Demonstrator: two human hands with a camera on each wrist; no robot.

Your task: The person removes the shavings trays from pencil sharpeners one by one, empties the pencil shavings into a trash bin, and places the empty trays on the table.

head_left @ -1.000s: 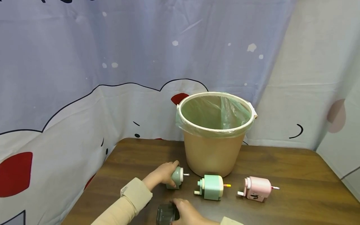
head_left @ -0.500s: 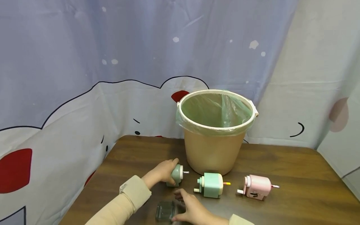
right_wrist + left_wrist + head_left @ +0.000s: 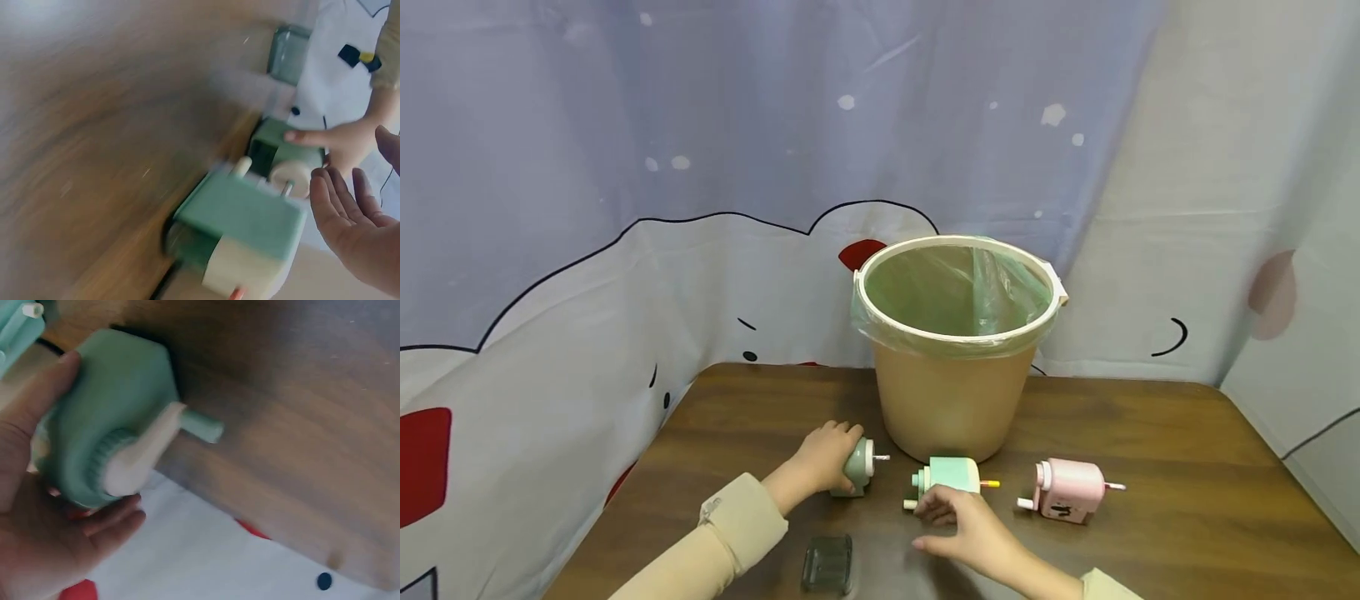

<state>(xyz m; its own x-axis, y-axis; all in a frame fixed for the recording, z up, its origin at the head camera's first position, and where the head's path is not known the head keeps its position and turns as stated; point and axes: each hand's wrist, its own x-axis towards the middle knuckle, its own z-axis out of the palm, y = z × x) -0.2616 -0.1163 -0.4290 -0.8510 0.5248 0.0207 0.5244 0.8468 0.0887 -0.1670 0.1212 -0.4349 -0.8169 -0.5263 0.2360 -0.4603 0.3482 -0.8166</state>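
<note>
In the head view my left hand (image 3: 820,458) grips a dark green crank pencil sharpener (image 3: 857,468) on the table, a pencil tip sticking out of its right end. The left wrist view shows thumb and fingers around the sharpener body (image 3: 119,394), with its crank facing the camera. My right hand (image 3: 976,535) holds nothing, its fingers loosely bent, just in front of a mint pencil sharpener (image 3: 951,472); contact is unclear. A dark see-through shavings drawer (image 3: 827,564) lies near the front. An open slot shows in the dark green sharpener (image 3: 273,132) in the right wrist view.
A tan bin (image 3: 955,400) lined with a thin green bag stands behind the sharpeners. On the right sits a pink crank sharpener (image 3: 1072,490) holding a pencil. A printed curtain (image 3: 760,283) hangs beyond the wooden table's (image 3: 1165,467) back edge.
My right hand has let go of the shavings drawer, leaving it on the table, and has moved right and forward to the mint sharpener. My left hand keeps its grip on the dark green sharpener.
</note>
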